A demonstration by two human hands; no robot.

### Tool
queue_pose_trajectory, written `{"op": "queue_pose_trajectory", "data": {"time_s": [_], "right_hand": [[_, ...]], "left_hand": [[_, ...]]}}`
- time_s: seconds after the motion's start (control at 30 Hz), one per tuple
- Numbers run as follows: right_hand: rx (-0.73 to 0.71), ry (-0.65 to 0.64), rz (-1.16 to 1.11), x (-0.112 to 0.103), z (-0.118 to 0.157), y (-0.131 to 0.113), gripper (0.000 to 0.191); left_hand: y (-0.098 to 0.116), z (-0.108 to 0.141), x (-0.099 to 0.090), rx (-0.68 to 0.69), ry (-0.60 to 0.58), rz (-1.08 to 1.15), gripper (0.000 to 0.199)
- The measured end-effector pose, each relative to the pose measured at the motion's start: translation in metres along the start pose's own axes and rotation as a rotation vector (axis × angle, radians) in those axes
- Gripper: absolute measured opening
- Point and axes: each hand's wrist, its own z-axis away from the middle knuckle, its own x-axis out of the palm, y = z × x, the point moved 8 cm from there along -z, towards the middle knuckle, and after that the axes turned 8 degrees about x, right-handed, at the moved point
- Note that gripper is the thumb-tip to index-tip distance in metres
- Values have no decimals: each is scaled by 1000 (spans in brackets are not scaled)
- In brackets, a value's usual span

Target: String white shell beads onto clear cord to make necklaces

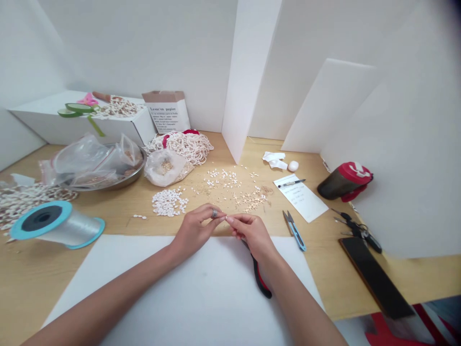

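Observation:
Above the far edge of a white sheet (173, 293), my left hand (197, 226) pinches with thumb and forefinger; a ring is on one finger. My right hand (252, 233) pinches right beside it, the fingertips nearly touching. A tiny pale piece shows between them, too small to name. Black-and-red pliers (260, 278) show beneath my right hand, their front end partly hidden. Just beyond the hands lie a pile of white shells (169, 202), small starfish-shaped pieces (251, 200) and scattered white beads (225, 179).
At the left are a spool of clear line (68, 229), a metal bowl of plastic bags (135, 179) and an open bead bag (163, 175). At the right lie blue snips (296, 233), a written note (301, 198), keys (355, 228), a phone (376, 276) and a bottle (334, 182).

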Motion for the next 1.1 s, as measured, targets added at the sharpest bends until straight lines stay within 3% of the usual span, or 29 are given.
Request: {"op": "queue_pose_trajectory", "data": {"time_s": [0.2, 0.33, 0.47, 0.57, 0.63, 0.73, 0.9, 1.1], "right_hand": [[-31, 4, 79, 2, 1, -7, 27], [-18, 27, 175, -1, 2, -8, 30], [6, 47, 271, -7, 0, -7, 31], [-92, 37, 406, -6, 1, -15, 26], [-170, 32, 484, -3, 4, -22, 25], [-202, 32, 474, -3, 7, -24, 29], [-111, 33, 329, -3, 7, -16, 23], [-119, 20, 287, -3, 5, -16, 19]], "left_hand": [[1, 2, 4, 101, -85, -188, 13], [1, 3, 6, 89, -118, -255, 14], [-6, 1, 7, -75, -115, -35, 16], [-15, 2, 8, -236, -94, 239, 19], [-16, 2, 7, -273, -76, 340, 21], [-14, 3, 3, -251, -43, 266, 21], [-11, 3, 2, -168, -28, 112, 17], [-21, 7, 13, -231, -54, 235, 23]]}}
